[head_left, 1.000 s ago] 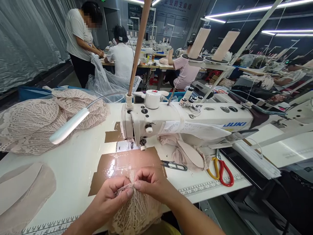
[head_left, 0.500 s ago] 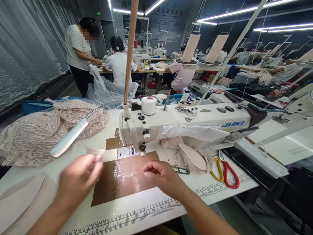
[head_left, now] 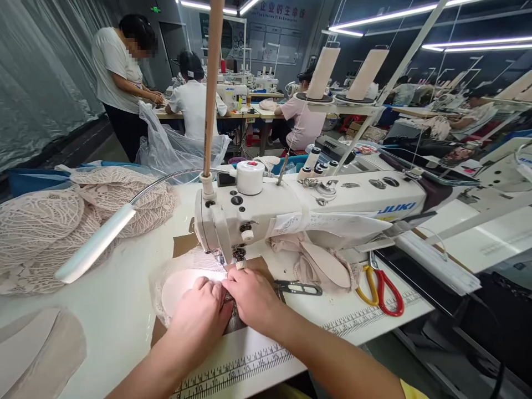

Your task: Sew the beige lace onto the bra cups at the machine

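Note:
A pale lace piece with a white foam cup [head_left: 177,282] lies on the table under the needle of the white sewing machine [head_left: 291,213]. My left hand [head_left: 199,318] rests on its right part with fingers pressed down together. My right hand [head_left: 249,296] lies beside it, fingers flat and close together, pressing the fabric just in front of the presser foot [head_left: 230,260]. The two hands touch each other. Brown tape [head_left: 185,244] covers the table under the work.
A heap of pale lace [head_left: 45,233] lies at the left, with a gooseneck lamp [head_left: 93,249] over the table. Thread snips [head_left: 297,287] and red-and-yellow scissors [head_left: 384,288] lie to the right, near folded cups [head_left: 320,266]. Other people work at tables behind.
My left hand brought a pale piece in from the left and laid it under the needle. My right hand moved forward onto it. Both hands now press the fabric together.

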Demonstrator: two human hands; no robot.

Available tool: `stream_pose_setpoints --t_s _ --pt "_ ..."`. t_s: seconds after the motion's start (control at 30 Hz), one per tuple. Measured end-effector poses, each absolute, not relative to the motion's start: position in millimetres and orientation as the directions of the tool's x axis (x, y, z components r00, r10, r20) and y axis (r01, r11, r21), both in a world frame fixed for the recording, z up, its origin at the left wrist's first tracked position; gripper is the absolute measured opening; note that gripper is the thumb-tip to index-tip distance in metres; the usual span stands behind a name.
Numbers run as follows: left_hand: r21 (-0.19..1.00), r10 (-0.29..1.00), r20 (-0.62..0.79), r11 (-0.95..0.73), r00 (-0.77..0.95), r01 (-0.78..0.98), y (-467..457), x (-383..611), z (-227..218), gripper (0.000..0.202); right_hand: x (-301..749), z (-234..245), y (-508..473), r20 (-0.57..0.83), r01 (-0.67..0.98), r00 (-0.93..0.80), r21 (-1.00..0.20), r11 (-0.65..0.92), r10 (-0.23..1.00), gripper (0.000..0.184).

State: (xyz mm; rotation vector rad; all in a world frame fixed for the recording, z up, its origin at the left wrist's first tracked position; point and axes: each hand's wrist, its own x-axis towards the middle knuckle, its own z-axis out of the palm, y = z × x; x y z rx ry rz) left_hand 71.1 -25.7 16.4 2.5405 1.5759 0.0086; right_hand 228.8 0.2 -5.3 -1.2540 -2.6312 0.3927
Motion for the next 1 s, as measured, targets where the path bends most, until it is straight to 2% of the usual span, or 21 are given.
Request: stream_pose_setpoints --t_s 0.07,0.1,0.13,0.2,0.3,0.37,0.43,0.63,0.77,1.0 --pt "0.425 0.857 -0.13 -0.406 0.499 0.809 -23 59 25 0.032 227 -8 -2 0.056 0.737 -0.632 -0.263 0.622 0.773 0.023" --pt "0.523 0.847 -0.12 -0.39 0.518 0.758 -20 54 27 0.035 225 -8 -2 0.049 0.746 -0.63 -0.238 0.621 0.775 0.024" --pt "0.561 0.847 -0.081 -0.397 0.525 0.727 -17 50 25 0.036 224 -9 -2 0.047 0.761 -0.618 -0.215 0.612 0.785 0.023" --pt "0.492 0.855 0.061 -0.475 0.515 0.73 -11 44 14 0.035 221 -11 -1 0.058 0.793 -0.582 -0.182 0.582 0.811 0.024" --pt "0.261 0.793 0.241 -0.608 0.56 0.75 -1 41 -8 0.034 217 -12 0 0.07 0.825 -0.537 -0.167 0.541 0.841 0.026" --pt "0.177 0.751 0.281 -0.653 0.598 0.737 4 39 -18 0.035 214 -12 3 0.051 0.842 -0.514 -0.162 0.515 0.856 0.029" --pt "0.145 0.722 0.291 -0.682 0.628 0.717 10 37 -21 0.035 213 -11 5 0.029 0.859 -0.489 -0.154 0.488 0.872 0.031" --pt "0.18 0.718 0.268 -0.692 0.642 0.699 24 28 -19 0.035 211 -11 11 0.03 0.87 -0.466 -0.17 0.463 0.884 0.042" --pt "0.196 0.721 0.273 -0.69 0.637 0.697 27 25 -22 0.032 211 -11 10 0.028 0.87 -0.468 -0.161 0.466 0.883 0.041" --pt "0.306 0.766 0.286 -0.642 0.575 0.703 32 27 -22 0.027 214 -2 5 -0.024 0.862 -0.487 -0.176 0.476 0.873 0.045"
